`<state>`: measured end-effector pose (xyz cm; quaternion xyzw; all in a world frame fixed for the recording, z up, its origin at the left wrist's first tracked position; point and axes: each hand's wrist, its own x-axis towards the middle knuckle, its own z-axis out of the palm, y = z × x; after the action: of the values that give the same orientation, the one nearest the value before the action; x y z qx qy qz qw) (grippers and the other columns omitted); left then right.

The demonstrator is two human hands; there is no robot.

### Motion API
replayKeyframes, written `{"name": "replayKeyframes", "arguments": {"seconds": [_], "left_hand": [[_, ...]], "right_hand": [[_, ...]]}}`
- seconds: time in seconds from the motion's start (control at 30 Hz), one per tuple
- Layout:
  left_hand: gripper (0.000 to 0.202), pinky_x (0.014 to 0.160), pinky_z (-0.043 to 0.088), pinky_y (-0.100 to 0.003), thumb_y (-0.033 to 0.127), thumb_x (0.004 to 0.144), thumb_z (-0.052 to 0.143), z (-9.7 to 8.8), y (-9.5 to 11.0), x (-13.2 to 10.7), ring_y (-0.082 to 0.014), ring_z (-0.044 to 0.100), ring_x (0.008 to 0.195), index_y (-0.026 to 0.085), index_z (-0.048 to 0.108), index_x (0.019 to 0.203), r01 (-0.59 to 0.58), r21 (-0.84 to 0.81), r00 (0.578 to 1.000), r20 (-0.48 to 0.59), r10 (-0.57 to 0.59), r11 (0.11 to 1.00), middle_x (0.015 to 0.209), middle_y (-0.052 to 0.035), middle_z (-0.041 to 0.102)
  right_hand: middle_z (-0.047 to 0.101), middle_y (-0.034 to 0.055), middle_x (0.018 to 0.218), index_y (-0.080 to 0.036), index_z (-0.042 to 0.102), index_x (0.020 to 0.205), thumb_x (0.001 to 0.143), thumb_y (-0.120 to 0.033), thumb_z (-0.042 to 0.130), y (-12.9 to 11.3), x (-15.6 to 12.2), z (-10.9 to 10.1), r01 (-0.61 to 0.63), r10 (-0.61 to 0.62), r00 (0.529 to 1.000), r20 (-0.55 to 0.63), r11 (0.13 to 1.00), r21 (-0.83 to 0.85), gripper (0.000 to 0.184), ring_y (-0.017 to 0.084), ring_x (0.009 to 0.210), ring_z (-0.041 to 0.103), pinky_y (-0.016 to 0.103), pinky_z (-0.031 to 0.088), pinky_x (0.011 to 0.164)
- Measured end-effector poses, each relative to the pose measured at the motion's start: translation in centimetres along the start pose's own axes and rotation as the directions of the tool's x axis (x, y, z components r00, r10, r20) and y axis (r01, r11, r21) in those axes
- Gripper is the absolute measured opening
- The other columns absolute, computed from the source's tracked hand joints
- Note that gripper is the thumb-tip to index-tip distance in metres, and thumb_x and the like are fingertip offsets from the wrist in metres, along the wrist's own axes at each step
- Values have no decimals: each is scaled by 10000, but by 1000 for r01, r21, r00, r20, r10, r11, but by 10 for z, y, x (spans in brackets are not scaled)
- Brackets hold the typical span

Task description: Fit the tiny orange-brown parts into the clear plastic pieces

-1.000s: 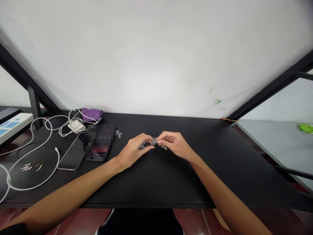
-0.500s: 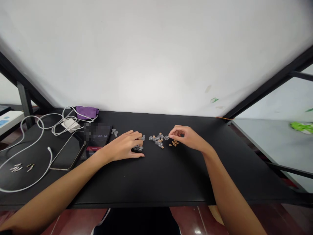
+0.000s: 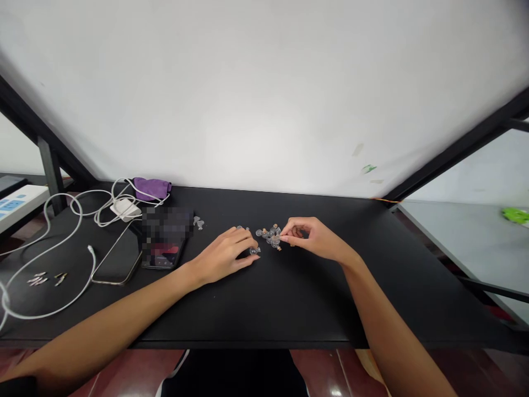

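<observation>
Pinched grip, right hand [image 3: 309, 238] on vial [image 3: 278, 237], left hand [image 3: 223, 252] loosely over more vials [image 3: 254, 251].

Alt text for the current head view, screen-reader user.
A person's left hand is cupped over small clear bottles on a black table; the right hand has its fingertips at a cluster of more, some with tan stoppers. Farther left lie two phones, a looping white cable and purple cloth.

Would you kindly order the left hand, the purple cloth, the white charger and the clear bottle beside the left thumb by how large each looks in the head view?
Largest to smallest:
1. Left hand
2. Purple cloth
3. White charger
4. Clear bottle
</observation>
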<state>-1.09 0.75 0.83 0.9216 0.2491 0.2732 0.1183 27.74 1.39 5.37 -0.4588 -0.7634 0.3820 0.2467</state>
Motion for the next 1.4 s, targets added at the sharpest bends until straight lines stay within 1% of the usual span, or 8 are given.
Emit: {"name": "replayKeyframes", "arguments": {"seconds": [0.17, 0.3, 0.5, 0.73, 0.87, 1.0, 1.2, 1.4], "left_hand": [[100, 863, 447, -335, 271, 1053, 570, 6, 0, 0, -183, 655, 951, 198, 616, 1103, -6, -13, 999, -41, 5, 1000, 1033, -46, 691], [96, 857, 451, -342, 246, 1052, 562, 6, -3, -1, -187, 654, 957, 205, 620, 1117, 3, -29, 999, -33, -4, 1000, 1056, -53, 687], [124, 886, 455, -353, 220, 1056, 548, 7, -3, -1, -194, 659, 1003, 212, 627, 1150, 7, -49, 1000, -19, -8, 999, 1069, -52, 696], [133, 913, 456, -354, 208, 1048, 560, 6, -1, 0, -187, 661, 1019, 218, 642, 1153, 36, -59, 999, -26, -38, 998, 1117, -52, 699], [134, 914, 464, -355, 223, 1048, 560, 5, -1, 0, -193, 665, 1022, 215, 647, 1150, 44, -52, 998, -42, -46, 998, 1108, -60, 701], [139, 935, 464, -358, 223, 1049, 560, 6, -2, 0, -188, 668, 1025, 220, 647, 1158, 45, -59, 998, -42, -48, 997, 1122, -58, 702], [147, 917, 481, -359, 271, 1048, 574, 4, 2, 1, -196, 677, 1006, 212, 642, 1164, 58, -60, 997, -44, -60, 997, 1107, -65, 713], [152, 902, 485, -352, 295, 1049, 579, 2, 3, 2, -193, 686, 980, 208, 642, 1156, 55, -55, 997, -52, -58, 997, 1083, -60, 723]], "right_hand": [[564, -27, 653, -207, 728, 890, 938, -512, 692, -5, 4, 21, -6, 4, 999, -40, 999, -39, 311, 136, 590, 448, 286, 352, 573], [532, -36, 619, -233, 738, 914, 976, -489, 643, -6, 7, 32, 24, -31, 999, -39, 982, -186, 280, 137, 559, 442, 283, 365, 578], [568, -22, 664, -255, 740, 1014, 1010, -389, 603, -5, 9, 38, 86, -107, 993, -40, 931, -354, 192, 154, 605, 521, 282, 396, 623], [572, -26, 668, -259, 733, 1056, 1015, -354, 601, -6, 8, 42, 95, -126, 990, -56, 918, -385, 169, 151, 606, 529, 282, 390, 631], [587, -28, 647, -267, 742, 1059, 1009, -404, 610, -7, 5, 31, 57, -101, 988, -113, 936, -347, 197, 148, 582, 516, 282, 377, 606], [592, -17, 633, -256, 747, 1009, 983, -461, 625, 5, -1, 1, -36, -26, 981, -193, 950, -311, 240, 151, 560, 487, 288, 362, 569], [598, -17, 610, -227, 756, 883, 914, -497, 677, 27, -10, -32, -138, 140, 990, -11, 960, -244, 284, 146, 549, 483, 278, 358, 532], [481, -60, 568, -227, 754, 883, 837, -513, 771, 26, -9, -29, -127, 149, 984, 94, 970, -207, 290, 130, 540, 411, 277, 336, 546]]}}
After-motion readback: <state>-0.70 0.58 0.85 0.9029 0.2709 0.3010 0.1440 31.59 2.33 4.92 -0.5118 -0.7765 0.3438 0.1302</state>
